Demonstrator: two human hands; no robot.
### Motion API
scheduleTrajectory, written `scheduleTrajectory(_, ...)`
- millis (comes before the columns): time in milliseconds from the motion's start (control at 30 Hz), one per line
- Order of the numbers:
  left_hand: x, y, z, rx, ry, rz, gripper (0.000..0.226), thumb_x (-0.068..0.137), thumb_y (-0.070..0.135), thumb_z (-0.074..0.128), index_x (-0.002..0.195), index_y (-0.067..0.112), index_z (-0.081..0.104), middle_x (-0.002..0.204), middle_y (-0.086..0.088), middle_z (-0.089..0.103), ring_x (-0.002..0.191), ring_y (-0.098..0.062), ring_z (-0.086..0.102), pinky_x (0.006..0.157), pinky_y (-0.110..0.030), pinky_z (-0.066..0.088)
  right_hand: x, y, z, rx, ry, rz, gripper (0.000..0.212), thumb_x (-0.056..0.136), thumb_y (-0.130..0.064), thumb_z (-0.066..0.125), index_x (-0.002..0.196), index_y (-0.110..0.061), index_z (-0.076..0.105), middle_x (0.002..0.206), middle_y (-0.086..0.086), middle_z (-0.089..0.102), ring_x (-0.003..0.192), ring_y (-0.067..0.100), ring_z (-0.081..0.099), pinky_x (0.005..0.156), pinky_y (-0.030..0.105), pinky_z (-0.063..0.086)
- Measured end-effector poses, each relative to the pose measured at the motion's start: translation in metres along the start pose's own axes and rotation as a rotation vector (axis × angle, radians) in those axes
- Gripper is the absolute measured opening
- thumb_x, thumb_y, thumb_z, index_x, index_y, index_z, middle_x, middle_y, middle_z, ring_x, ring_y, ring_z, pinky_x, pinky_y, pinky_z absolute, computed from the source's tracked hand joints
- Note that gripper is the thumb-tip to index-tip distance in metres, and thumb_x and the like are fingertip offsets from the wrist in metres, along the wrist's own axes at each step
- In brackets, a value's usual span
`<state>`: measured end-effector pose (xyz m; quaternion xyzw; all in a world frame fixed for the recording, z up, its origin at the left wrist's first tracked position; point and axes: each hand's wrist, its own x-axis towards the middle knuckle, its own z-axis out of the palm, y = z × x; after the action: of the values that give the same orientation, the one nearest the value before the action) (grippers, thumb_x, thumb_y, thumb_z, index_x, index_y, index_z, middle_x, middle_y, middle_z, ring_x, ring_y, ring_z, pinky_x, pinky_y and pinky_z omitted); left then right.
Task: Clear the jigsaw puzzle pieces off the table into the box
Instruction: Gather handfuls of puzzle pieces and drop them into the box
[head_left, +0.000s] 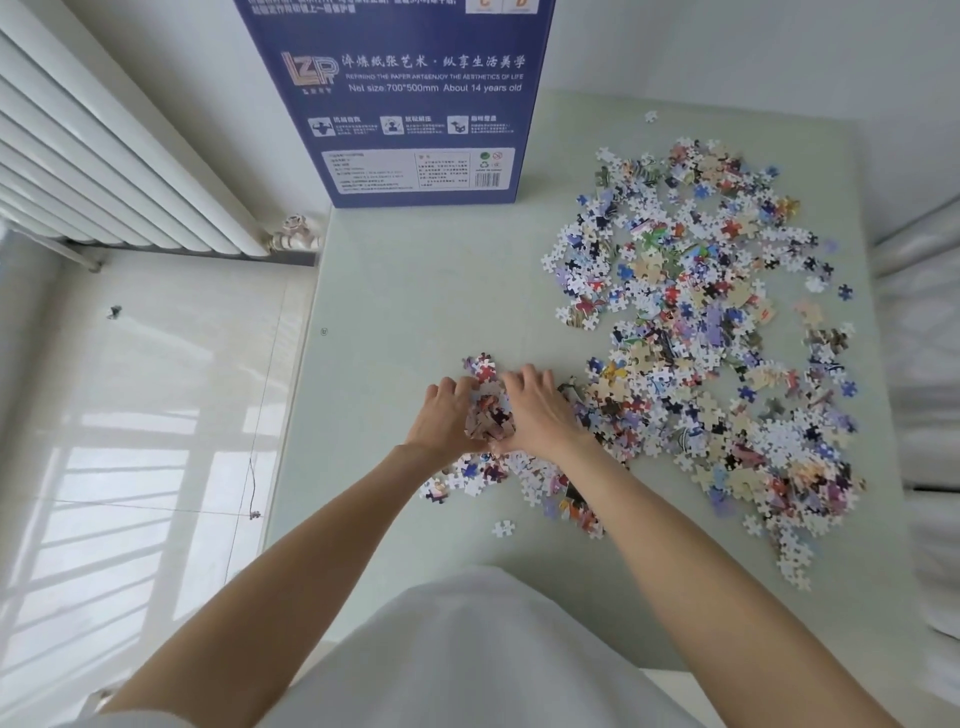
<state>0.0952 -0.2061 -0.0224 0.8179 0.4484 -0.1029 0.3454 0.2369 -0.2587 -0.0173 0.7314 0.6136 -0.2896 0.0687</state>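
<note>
While both hands cup pieces (491, 415), table (415, 291) leftward bare.

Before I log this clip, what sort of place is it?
Probably a room in a home: a white radiator on the wall, glossy floor tiles, and a table strewn with puzzle pieces beside their box.
</note>
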Motion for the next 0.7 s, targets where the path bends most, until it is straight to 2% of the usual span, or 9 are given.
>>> scheduleTrajectory(100,0.000,-0.001,0.000,-0.024,-0.008,0.008,0.072,0.068,0.028,0.081,0.126,0.013,0.042,0.119,-0.007,0.046,0.110,-0.022,0.045,0.094,-0.026,0.037,-0.001,-0.002,0.000,0.060,-0.026,-0.022,0.077,0.068,-0.039,0.078,0.126,-0.013,0.036,0.123,0.011,0.039,0.108,0.022,0.041,0.091,0.031,0.043)
scheduleTrajectory(267,0.000,-0.004,-0.002,-0.103,-0.001,-0.004,0.056,0.072,0.029,0.079,0.118,0.014,0.052,0.110,-0.007,0.054,0.098,-0.022,0.055,0.087,-0.027,0.044,-0.002,0.000,-0.001,0.092,-0.025,-0.026,0.059,0.073,-0.038,0.075,0.117,-0.009,0.048,0.117,0.008,0.041,0.104,0.019,0.041,0.088,0.027,0.041)
scheduleTrajectory(367,0.000,-0.008,-0.006,-0.111,0.015,0.030,0.043,0.075,0.023,0.076,0.113,0.013,0.060,0.104,-0.006,0.063,0.095,-0.022,0.059,0.083,-0.024,0.044,-0.004,0.002,-0.004,0.101,-0.019,-0.042,0.054,0.076,-0.034,0.073,0.118,-0.008,0.050,0.118,0.007,0.041,0.107,0.020,0.042,0.084,0.025,0.039)
scheduleTrajectory(467,-0.001,-0.011,-0.009,-0.045,0.052,0.073,0.038,0.079,0.022,0.072,0.115,0.012,0.061,0.102,-0.004,0.064,0.097,-0.022,0.057,0.084,-0.028,0.045,-0.008,0.003,-0.007,0.115,0.026,-0.046,0.048,0.082,-0.027,0.069,0.122,-0.010,0.049,0.120,0.005,0.051,0.107,0.021,0.049,0.082,0.025,0.041)
scheduleTrajectory(600,-0.004,-0.006,-0.010,0.022,0.095,0.098,0.036,0.084,0.021,0.067,0.118,0.012,0.058,0.103,-0.004,0.062,0.089,-0.024,0.062,0.081,-0.031,0.050,-0.012,0.000,-0.008,0.147,0.120,-0.051,0.040,0.086,-0.019,0.065,0.122,-0.012,0.049,0.116,0.006,0.061,0.089,0.019,0.061,0.069,0.021,0.041)
scheduleTrajectory(700,-0.005,-0.006,-0.011,-0.024,0.096,0.066,0.033,0.086,0.019,0.065,0.117,0.013,0.058,0.103,-0.005,0.062,0.086,-0.025,0.063,0.079,-0.031,0.050,-0.017,-0.002,-0.008,0.234,0.117,-0.049,0.040,0.087,-0.016,0.063,0.125,-0.013,0.053,0.116,0.007,0.062,0.093,0.019,0.062,0.078,0.024,0.048)
